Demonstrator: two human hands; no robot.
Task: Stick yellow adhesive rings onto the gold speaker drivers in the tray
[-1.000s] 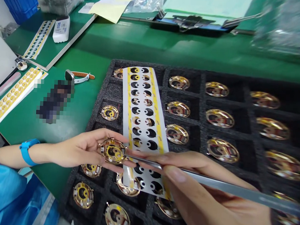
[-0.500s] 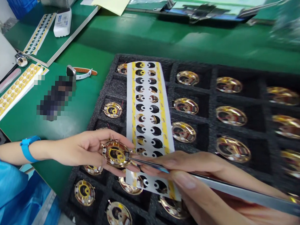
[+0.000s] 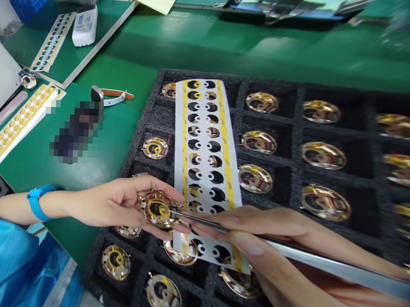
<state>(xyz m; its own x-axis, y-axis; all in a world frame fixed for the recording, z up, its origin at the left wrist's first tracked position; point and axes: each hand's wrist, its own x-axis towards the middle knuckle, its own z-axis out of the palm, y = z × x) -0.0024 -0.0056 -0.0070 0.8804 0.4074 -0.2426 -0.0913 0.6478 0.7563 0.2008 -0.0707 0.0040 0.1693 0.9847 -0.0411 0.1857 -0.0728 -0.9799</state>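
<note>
My left hand (image 3: pixel 121 203) holds a round gold watch part (image 3: pixel 159 209) by its edge, with a yellow ring-shaped sticker on its face. In my right hand (image 3: pixel 275 247) are metal tweezers (image 3: pixel 309 256), pinched between thumb and fingers, their tips at the sticker on the part. Beneath both hands lies a white and yellow sticker sheet (image 3: pixel 204 171) with rows of cut-outs, resting across a black foam tray (image 3: pixel 242 78). Several gold watch parts, such as one (image 3: pixel 116 263) at the lower left, sit in the tray's compartments.
On the green table (image 3: pixel 128 41) lie a watch with a strap (image 3: pixel 107 96), a blurred-out dark object (image 3: pixel 77 132), a yellow sticker sheet (image 3: pixel 19 123) and a white box (image 3: pixel 84 26). A clipboard (image 3: pixel 282 7) is at the back.
The tweezer tips have shifted slightly left over the held part. The view has moved a little, so the tray's right side appears farther right. Both hands keep their hold.
</note>
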